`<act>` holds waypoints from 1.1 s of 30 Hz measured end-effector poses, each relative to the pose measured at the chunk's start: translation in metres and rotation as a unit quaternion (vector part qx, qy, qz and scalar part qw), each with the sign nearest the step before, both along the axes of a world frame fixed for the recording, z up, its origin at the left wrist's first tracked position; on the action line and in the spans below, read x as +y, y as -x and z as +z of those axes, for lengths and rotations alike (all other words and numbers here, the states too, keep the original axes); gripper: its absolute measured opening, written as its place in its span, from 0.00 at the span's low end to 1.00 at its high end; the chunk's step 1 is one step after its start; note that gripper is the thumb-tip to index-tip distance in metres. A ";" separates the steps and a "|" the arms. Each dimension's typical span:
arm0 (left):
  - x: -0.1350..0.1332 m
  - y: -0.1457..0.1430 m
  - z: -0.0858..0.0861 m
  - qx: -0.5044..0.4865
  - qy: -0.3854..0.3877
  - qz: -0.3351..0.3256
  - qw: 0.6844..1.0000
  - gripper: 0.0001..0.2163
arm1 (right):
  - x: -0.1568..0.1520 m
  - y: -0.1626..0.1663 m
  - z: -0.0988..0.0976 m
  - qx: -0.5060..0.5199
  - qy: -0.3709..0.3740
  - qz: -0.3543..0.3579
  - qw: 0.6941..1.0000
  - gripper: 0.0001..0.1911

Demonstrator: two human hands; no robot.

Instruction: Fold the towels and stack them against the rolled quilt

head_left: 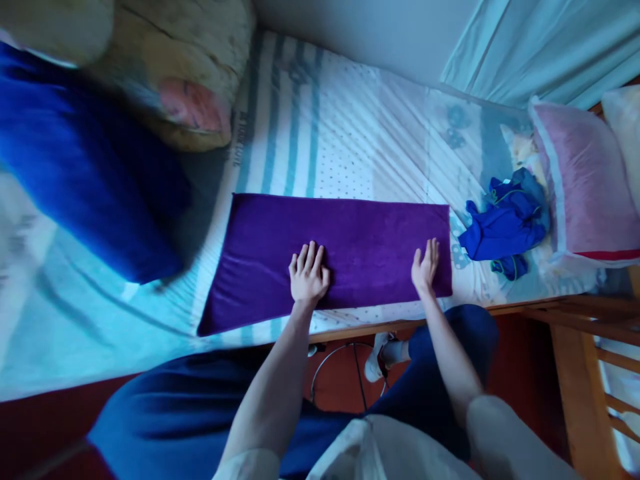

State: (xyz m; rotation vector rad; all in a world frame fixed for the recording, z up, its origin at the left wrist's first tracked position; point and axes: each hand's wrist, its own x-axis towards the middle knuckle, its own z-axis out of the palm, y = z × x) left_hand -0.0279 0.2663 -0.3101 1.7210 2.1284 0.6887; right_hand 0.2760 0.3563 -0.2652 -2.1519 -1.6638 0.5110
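A purple towel (350, 240) lies folded into a long flat strip on the bed, near its front edge. My left hand (309, 273) rests flat on the towel's middle, fingers spread. My right hand (425, 267) lies on the towel near its right end, fingers stretched out and close together. Neither hand holds anything.
The striped and dotted bed sheet (320, 133) covers the mattress. A crumpled blue garment (505, 227) lies right of the towel, beside a pink pillow (585, 187). A blue cushion (85, 167) and a patterned pillow (190, 73) lie left. The wooden bed frame (580, 333) runs along the front and right.
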 end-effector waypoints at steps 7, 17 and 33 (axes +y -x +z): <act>-0.045 -0.039 0.010 0.028 0.028 -0.185 0.982 0.27 | -0.188 0.105 -0.002 0.472 0.098 -0.206 0.852 0.22; -0.044 -0.039 0.021 -0.038 0.108 -0.324 0.939 0.21 | -0.189 0.118 -0.014 0.594 0.164 -0.272 0.739 0.15; 0.167 -0.055 0.023 0.095 0.162 -0.204 0.961 0.26 | -0.161 0.121 -0.028 0.660 0.260 -0.330 0.623 0.19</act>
